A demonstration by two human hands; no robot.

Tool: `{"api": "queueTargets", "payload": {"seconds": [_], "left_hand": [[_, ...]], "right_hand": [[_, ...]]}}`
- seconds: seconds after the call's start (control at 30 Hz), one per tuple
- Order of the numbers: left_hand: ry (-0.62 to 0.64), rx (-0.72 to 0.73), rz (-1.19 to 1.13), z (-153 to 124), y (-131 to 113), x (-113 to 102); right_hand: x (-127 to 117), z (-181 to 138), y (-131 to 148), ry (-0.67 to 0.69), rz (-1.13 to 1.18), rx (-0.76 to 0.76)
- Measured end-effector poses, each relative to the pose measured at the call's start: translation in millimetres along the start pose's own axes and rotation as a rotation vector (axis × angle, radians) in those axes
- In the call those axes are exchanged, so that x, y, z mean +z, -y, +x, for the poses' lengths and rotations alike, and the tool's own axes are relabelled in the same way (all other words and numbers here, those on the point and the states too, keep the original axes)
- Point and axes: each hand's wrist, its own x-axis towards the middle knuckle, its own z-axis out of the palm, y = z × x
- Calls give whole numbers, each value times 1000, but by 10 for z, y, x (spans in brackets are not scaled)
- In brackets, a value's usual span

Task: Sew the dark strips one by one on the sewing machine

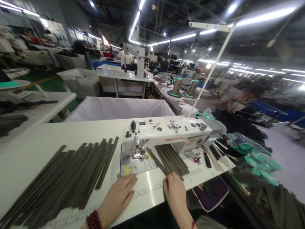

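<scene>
A white sewing machine [164, 135] stands on the table, with its presser foot [140, 155] over a metal needle plate [128, 162]. My left hand [120, 194] lies on the table at the plate's front edge, fingers stretched out and holding nothing. Closed fingers of my right hand [175, 190] pinch the near end of a single dark olive fabric strip [157, 161], whose far end points toward the presser foot. Beside it, under the machine arm, lies a bundle of similar strips [172, 159]. To the left, a wide row of strips [69, 175] is spread out.
Pink-handled snips [194, 159] and a black-handled tool [207, 159] lie right of the bundle. Behind the table is a white-lined bin [119, 106]. Thread cones [176, 87] stand farther back. Bagged green-ended spools [257, 162] sit at right. A measuring tape [143, 191] runs along the front edge.
</scene>
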Motion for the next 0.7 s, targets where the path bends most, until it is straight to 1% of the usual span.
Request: {"api": "queueTargets", "payload": {"seconds": [0.1, 0.23, 0.33, 0.43, 0.5, 0.6, 0.67, 0.7], "left_hand": [[33, -11, -67, 113, -88, -27], [65, 5, -128, 207, -229, -63], [70, 14, -142, 163, -326, -61], [43, -9, -131, 51, -348, -35], [9, -33, -101, -16, -322, -12], [-31, -48, -50, -66, -269, 27], [-33, -34, -25, -73, -243, 55], [-26, -24, -15, -72, -232, 70]], "right_hand": [[-41, -26, -14, -7, 20, -12], [4, 182, 38, -4, 19, 31], [44, 352, 68, 1, 42, 73], [-9, 330, 26, 23, 111, 76], [-90, 160, -51, 55, 169, 72], [-194, -297, -171, 110, 329, 55], [-200, -658, -173, 141, 695, 49], [-179, -828, -135, 148, 808, 39]]}}
